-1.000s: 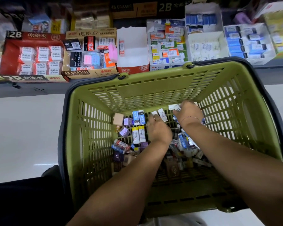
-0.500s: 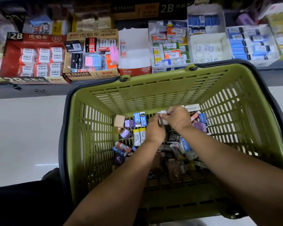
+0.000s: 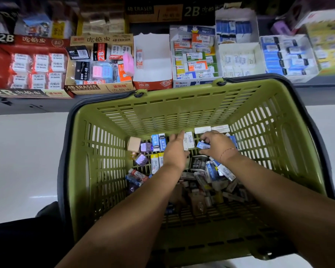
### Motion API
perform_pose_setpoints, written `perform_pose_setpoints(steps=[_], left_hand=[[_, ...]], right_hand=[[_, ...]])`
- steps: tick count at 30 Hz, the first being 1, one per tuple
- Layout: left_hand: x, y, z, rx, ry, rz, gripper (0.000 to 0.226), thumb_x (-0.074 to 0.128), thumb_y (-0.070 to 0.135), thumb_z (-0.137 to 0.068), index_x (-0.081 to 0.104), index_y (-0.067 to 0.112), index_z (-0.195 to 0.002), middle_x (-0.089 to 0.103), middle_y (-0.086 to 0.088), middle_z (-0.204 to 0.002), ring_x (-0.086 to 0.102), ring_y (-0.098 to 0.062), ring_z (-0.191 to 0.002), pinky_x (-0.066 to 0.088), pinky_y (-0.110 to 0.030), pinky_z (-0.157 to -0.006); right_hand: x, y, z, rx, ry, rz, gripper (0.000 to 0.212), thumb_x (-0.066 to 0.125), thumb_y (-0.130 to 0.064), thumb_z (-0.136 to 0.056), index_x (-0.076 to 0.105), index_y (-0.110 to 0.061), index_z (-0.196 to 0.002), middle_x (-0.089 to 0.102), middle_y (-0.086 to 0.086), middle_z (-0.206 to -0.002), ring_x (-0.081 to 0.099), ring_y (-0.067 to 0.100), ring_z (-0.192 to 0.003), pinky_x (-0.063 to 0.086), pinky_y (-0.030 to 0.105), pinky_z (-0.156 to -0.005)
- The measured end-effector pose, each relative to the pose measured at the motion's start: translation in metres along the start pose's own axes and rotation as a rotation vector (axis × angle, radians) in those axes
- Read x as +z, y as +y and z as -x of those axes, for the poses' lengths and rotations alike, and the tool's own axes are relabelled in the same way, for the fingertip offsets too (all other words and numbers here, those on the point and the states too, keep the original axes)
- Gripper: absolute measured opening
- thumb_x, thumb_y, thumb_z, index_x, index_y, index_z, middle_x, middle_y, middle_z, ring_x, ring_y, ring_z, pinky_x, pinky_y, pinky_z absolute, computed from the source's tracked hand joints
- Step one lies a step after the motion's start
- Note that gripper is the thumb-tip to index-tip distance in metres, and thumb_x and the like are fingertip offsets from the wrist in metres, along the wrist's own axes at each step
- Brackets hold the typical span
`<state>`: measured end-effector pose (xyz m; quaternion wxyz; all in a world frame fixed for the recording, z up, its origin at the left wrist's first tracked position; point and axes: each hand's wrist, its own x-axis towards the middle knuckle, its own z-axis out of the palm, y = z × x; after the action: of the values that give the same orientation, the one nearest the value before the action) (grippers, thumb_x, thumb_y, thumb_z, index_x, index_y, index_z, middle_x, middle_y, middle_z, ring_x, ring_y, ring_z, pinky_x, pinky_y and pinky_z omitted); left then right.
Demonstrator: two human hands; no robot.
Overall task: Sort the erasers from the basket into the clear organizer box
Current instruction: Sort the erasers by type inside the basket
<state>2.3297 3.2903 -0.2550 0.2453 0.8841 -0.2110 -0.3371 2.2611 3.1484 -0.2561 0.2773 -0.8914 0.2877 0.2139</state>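
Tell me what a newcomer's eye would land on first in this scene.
The big olive-green basket fills the middle, with a jumble of small erasers heaped on its floor. Both hands reach in at the far end: the right hand pinches a blue-and-white eraser, the left hand beside it. Behind, along the top, shelf boxes of packaged erasers stand in a row.

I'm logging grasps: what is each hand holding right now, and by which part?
The right hand pinches a blue eraser by its right end. The left hand seems to hold white erasers by their left edge.
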Motion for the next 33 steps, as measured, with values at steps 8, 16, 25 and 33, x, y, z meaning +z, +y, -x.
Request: perform_pose_setpoints(steps=[8, 16, 25, 33], left_hand=[[-0.004, 0.007, -0.005, -0.01, 0.005, -0.073, 0.074, 0.071, 0.016, -0.086, 0.029, 0.01, -0.146, 0.035, -0.012, -0.146, 0.047, -0.028, -0.127, 0.039, -0.032, -0.1], [-0.051, -0.024, 0.028, -0.008, 0.308, -0.08, 0.046, 0.069, 0.023, -0.087, 0.053, 0.012, -0.129, 0.055, -0.009, -0.127, 0.058, -0.027, -0.109, 0.046, -0.035, -0.089], [-0.068, -0.053, 0.033, -0.068, 0.2, -0.023, 0.029, 0.06, 0.014, -0.092, 0.063, 0.009, -0.12, 0.064, -0.009, -0.116, 0.062, -0.026, -0.103, 0.049, -0.033, -0.09], [-0.06, -0.049, 0.028, -0.039, 0.152, -0.067, 0.041, 0.052, 0.016, -0.097, 0.051, 0.012, -0.138, 0.053, -0.01, -0.136, 0.059, -0.027, -0.112, 0.045, -0.034, -0.098]], right_hand=[[-0.002, -0.003, -0.003, 0.167, 0.156, -0.455, 0.018, 0.077, -0.017, -0.076, 0.063, -0.014, -0.085, 0.055, -0.003, -0.072, 0.056, 0.021, -0.073, 0.052, 0.038, -0.074], [0.002, -0.055, -0.001, 0.138, 0.015, -0.721, 0.022, 0.082, -0.019, -0.072, 0.065, -0.006, -0.076, 0.066, 0.012, -0.075, 0.055, 0.015, -0.07, 0.047, 0.031, -0.073], [0.027, -0.104, -0.009, 0.141, -0.024, -0.411, 0.022, 0.052, -0.018, -0.096, 0.058, -0.004, -0.081, 0.057, 0.014, -0.078, 0.052, 0.024, -0.074, 0.041, 0.03, -0.068], [0.031, -0.104, -0.014, 0.103, 0.022, -0.252, 0.033, 0.059, -0.015, -0.092, 0.057, -0.005, -0.123, 0.066, 0.016, -0.106, 0.063, 0.029, -0.094, 0.052, 0.033, -0.08]])
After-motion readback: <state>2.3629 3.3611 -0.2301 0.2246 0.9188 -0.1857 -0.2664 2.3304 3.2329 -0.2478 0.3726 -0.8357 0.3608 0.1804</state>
